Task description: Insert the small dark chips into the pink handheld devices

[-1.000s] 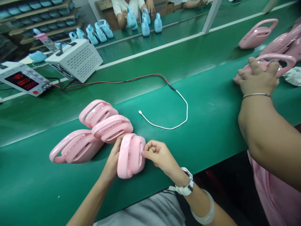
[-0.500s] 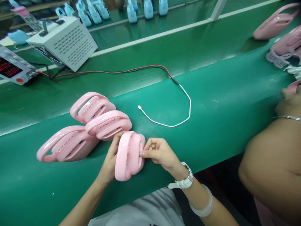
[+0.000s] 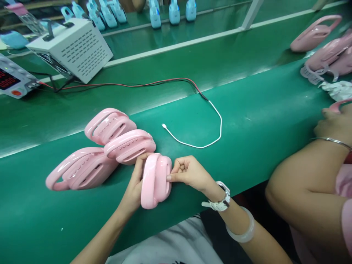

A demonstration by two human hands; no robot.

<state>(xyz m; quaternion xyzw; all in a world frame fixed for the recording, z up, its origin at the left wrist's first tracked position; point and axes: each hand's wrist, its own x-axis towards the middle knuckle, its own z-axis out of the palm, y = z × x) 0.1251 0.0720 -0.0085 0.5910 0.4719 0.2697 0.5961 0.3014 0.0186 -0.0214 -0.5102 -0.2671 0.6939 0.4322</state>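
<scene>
Between both hands, on the green belt (image 3: 247,146), a glossy pink shell (image 3: 155,181) stands on edge, the left hand (image 3: 134,189) cupping its left side, the right hand (image 3: 189,173) pinching its right rim. Its slot, visible a moment earlier, no longer shows.

Power supply (image 3: 13,79) digits: illegible

Near my edge of surface (image 3: 247,146), shell (image 3: 155,181); three shells (image 3: 129,146) just left, behind it; cable (image 3: 203,145) right; vented box (image 3: 71,49) far left.
</scene>
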